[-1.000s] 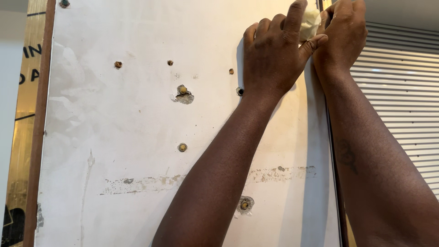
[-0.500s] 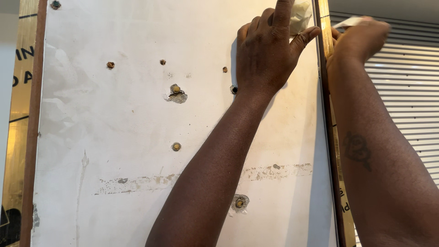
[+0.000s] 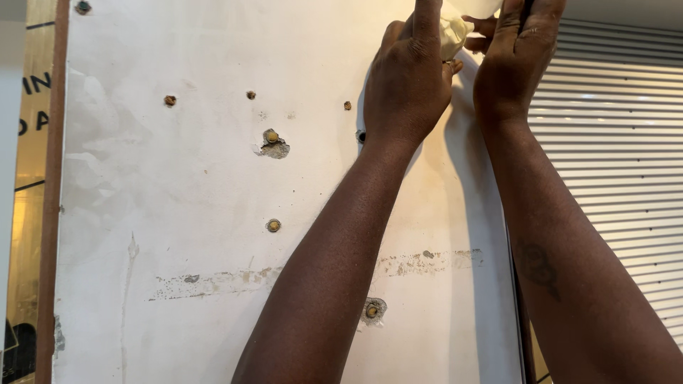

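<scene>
At the panel's top right edge, a white wad (image 3: 452, 32) sits pinched between both hands. The left hand (image 3: 407, 85) lies knuckles-out on the white panel (image 3: 178, 206), its grip closed on the wad. The right hand (image 3: 516, 64) is just beside it, fingers touching the wad; its grip cannot be told. Plugged screw holes (image 3: 272, 136) dot the panel. A grey shutter (image 3: 619, 178) stands to the right.

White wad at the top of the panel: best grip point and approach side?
Grip the white wad on its bulging lower part, probably coming from below: that part shows between the left hand and right hand, while its top runs out of frame.
</scene>
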